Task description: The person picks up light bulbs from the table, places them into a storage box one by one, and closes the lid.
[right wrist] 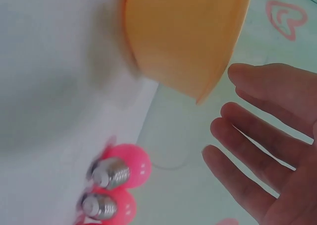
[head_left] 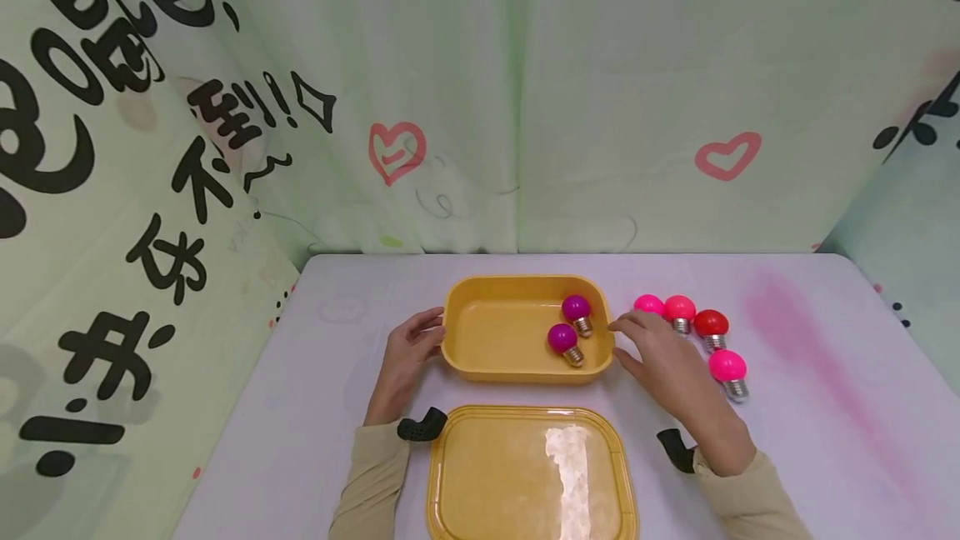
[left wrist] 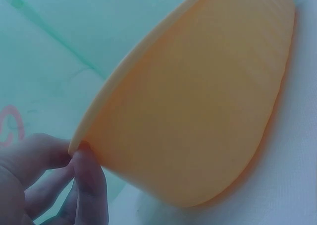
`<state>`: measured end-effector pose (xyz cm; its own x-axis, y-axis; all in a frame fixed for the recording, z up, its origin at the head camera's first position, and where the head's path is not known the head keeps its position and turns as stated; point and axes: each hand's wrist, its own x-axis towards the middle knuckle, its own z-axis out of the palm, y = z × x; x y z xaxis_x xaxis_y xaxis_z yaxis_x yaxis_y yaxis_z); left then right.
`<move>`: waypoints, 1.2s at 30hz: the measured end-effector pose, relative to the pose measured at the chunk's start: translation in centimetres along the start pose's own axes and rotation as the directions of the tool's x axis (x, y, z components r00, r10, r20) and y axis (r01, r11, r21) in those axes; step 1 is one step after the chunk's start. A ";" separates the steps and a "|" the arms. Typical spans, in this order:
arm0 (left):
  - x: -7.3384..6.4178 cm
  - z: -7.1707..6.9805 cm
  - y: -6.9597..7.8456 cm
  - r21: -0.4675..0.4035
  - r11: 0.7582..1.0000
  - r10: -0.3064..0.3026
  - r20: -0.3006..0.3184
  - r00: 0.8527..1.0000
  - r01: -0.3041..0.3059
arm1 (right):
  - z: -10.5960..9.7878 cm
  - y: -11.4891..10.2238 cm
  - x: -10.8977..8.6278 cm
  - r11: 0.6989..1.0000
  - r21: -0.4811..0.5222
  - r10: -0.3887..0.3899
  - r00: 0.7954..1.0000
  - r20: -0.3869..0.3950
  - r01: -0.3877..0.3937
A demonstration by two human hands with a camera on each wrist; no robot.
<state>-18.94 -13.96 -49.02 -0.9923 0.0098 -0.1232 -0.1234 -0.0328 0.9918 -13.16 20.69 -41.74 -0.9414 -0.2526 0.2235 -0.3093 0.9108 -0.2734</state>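
The yellow box [head_left: 495, 330] stands on the white table [head_left: 825, 457] between my hands, two purple bulbs [head_left: 576, 307] lying in its right half. My left hand [head_left: 408, 357] pinches the rim at one end; my right hand [head_left: 663, 361], fingers apart and holding nothing, is at the other, contact uncertain. Step in hand, I judge: positioning the box; the next move calls for an even hold at both ends. Outward: a yellow lid [head_left: 510, 473] nearer me; four pink and red bulbs [head_left: 727, 366] to the right.

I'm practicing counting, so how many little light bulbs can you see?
6: two purple bulbs in the right half of the yellow container, and a red bulb plus three pinkish bulbs on the table to the container's right. The right hand could hide more.
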 end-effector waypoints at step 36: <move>0.4 0.0 0.0 0.021 0.999 -0.031 -0.028 0.999 0.031 | -1.0 7.0 -3.3 0.998 -0.026 0.052 0.994 -0.094 -0.055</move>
<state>-19.30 -13.98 -49.02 -0.9878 -0.0174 -0.1545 -0.1543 -0.0115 0.9880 -12.08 28.26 -43.49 -0.9394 -0.1730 0.2961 -0.2538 0.9313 -0.2613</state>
